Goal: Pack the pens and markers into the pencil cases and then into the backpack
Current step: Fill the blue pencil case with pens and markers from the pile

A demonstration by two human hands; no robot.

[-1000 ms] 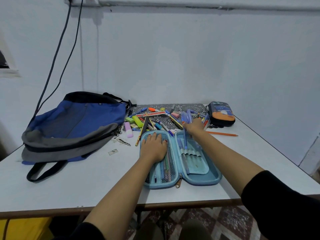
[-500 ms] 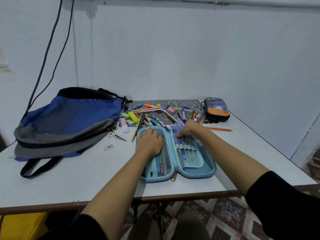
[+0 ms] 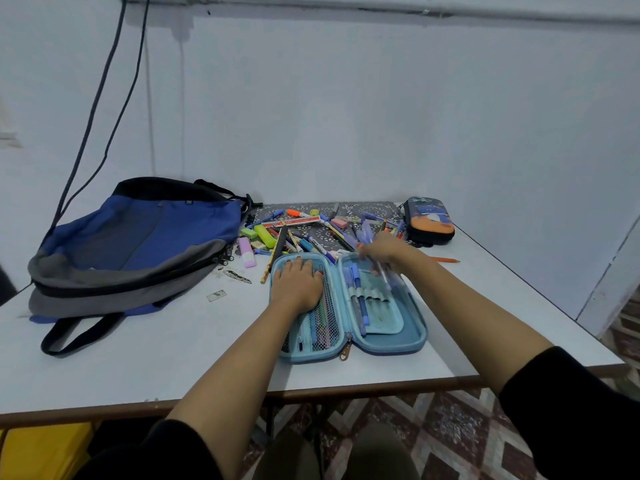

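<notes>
The right hand (image 3: 382,251) has come back from the loose pile (image 3: 298,233) at 12 o'clock, clamped on blue pens (image 3: 383,273) above the open pencil case (image 3: 391,342). The left hand (image 3: 298,284) presses flat, fingers straight, on its mesh half. Slotting them in likely follows.

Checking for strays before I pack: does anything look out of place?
An orange pencil lies alone on the table, apart from the pen pile. Two small scraps lie near the backpack.

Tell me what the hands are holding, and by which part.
Right hand grips a bunch of blue pens about mid-length, blurred. Left hand lies flat on the pencil case's mesh pocket, holding nothing.
</notes>
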